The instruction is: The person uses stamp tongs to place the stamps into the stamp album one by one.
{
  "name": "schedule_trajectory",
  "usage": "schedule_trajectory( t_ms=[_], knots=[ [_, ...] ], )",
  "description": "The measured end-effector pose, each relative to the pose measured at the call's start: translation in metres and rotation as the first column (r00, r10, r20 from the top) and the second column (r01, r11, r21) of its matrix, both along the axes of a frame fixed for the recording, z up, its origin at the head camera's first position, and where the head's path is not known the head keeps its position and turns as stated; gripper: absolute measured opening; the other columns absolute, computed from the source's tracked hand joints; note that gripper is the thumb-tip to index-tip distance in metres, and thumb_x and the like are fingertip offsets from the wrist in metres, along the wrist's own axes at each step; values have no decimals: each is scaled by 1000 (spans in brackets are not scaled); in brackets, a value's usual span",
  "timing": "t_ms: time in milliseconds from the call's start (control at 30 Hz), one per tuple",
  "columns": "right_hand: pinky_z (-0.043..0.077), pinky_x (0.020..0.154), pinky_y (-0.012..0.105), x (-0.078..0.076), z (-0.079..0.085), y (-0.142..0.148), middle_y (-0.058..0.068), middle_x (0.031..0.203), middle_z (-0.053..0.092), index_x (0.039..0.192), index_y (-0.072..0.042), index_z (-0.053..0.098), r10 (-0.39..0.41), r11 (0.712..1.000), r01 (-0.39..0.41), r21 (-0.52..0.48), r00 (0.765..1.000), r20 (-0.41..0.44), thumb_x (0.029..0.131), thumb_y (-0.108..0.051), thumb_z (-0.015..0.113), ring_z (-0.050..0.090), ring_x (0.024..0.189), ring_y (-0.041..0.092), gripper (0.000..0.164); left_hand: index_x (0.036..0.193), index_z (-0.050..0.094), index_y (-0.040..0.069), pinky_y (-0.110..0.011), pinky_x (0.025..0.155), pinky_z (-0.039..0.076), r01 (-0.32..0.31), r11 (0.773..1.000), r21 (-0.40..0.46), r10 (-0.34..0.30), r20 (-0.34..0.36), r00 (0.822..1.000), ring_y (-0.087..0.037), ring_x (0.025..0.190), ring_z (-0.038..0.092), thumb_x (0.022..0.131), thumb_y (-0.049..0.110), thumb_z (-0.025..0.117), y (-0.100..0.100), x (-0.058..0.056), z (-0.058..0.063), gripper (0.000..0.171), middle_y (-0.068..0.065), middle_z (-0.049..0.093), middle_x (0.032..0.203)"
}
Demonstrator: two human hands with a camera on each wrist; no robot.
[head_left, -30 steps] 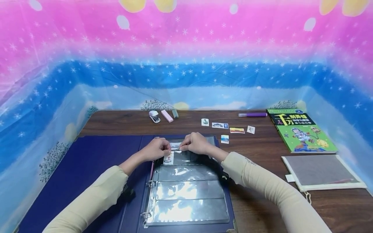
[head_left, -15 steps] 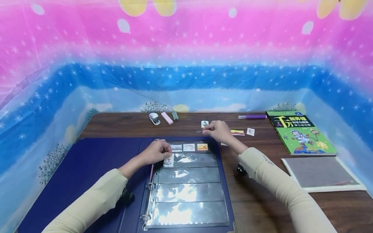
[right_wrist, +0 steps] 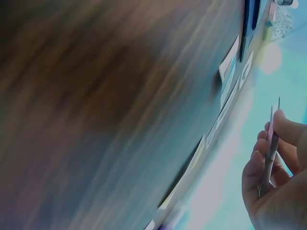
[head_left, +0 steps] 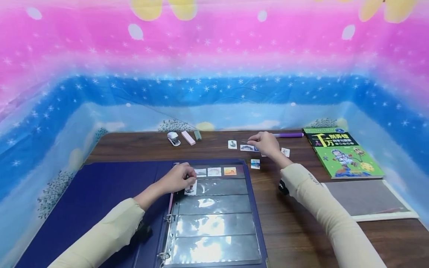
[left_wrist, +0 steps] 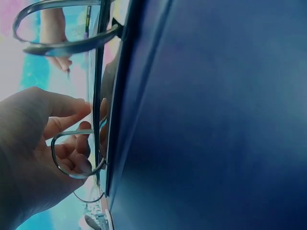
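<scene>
My left hand (head_left: 179, 178) is over the upper left of a clear pocket page (head_left: 214, 204) in a navy ring binder (head_left: 114, 193), pinching a small stamp (head_left: 190, 190) by its top at the second row. In the left wrist view, the thumb and finger meet beside the page, near the metal rings (left_wrist: 72, 48). Three stamps, one an orange stamp (head_left: 230, 171), sit in the top row. My right hand (head_left: 266, 144) holds metal tweezers (right_wrist: 270, 153), tips apart and nothing between them, above a long stamp (head_left: 247, 147) on the table.
Loose stamps lie near the right hand, among them a portrait stamp (head_left: 232, 144) and a blue stamp (head_left: 255, 164). A stapler (head_left: 174, 139), a pink block (head_left: 188, 137) and a purple marker (head_left: 291, 135) lie behind. A green book (head_left: 345, 154) and mesh pouch (head_left: 365, 197) occupy the right.
My right hand has moved from the page's top row to the right, over the loose stamps, with the tweezers. The top-row stamps are uncovered. My left hand stays at the same stamp.
</scene>
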State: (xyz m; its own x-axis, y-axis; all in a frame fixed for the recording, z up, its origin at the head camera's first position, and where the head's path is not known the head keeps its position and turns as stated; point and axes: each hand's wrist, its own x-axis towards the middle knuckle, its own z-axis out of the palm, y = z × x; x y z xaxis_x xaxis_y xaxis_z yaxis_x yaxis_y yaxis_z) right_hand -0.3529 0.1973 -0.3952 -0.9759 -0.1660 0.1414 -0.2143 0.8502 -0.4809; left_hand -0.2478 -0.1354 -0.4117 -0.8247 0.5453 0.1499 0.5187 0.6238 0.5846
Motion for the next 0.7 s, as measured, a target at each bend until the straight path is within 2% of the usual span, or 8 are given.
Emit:
schedule_trajectory(
  t_ms=[167, 333, 433, 600, 700],
  knots=[
    [36, 56, 28, -6, 1, -17, 9, 103, 72, 105, -16, 72, -10, 1000, 11, -15, 999, 51, 89, -32, 61, 58, 66, 21, 25, 79, 65, 6, -19, 59, 37, 9, 1000, 1, -9, 24, 1000, -5, 60, 43, 86, 7, 60, 0, 1, 0, 8, -4, 56, 75],
    [45, 66, 32, -12, -1, -23, 9, 109, 70, 107, -17, 71, -55, 998, 58, -27, 992, 110, 90, -34, 60, 64, 88, 24, 26, 81, 65, 7, -19, 58, 37, 4, 1000, -12, -3, 57, 998, -6, 60, 43, 87, 8, 61, 3, 1, -3, 7, -4, 57, 75],
    [46, 69, 33, -19, -5, -25, 9, 112, 69, 110, -17, 70, -76, 997, 79, -20, 988, 138, 90, -32, 59, 64, 93, 26, 27, 80, 64, 7, -19, 57, 37, -3, 1000, -16, 3, 56, 998, -6, 59, 44, 86, 8, 62, 4, 1, -3, 6, -4, 57, 75],
    [45, 64, 30, -29, -11, -28, 9, 114, 68, 111, -16, 69, -97, 995, 92, 42, 986, 138, 90, -31, 59, 63, 94, 26, 27, 79, 63, 8, -19, 56, 38, 4, 1000, -21, -3, 57, 998, -4, 57, 44, 85, 9, 63, 4, 1, -1, 7, -3, 56, 75],
    [47, 68, 34, -32, -11, -30, 8, 116, 67, 111, -17, 69, -100, 993, 91, 71, 985, 140, 90, -31, 60, 63, 98, 27, 27, 78, 62, 10, -18, 57, 37, 8, 999, -37, -6, 40, 999, -4, 57, 43, 84, 11, 64, 5, 0, 0, 7, -2, 55, 74]
  ],
)
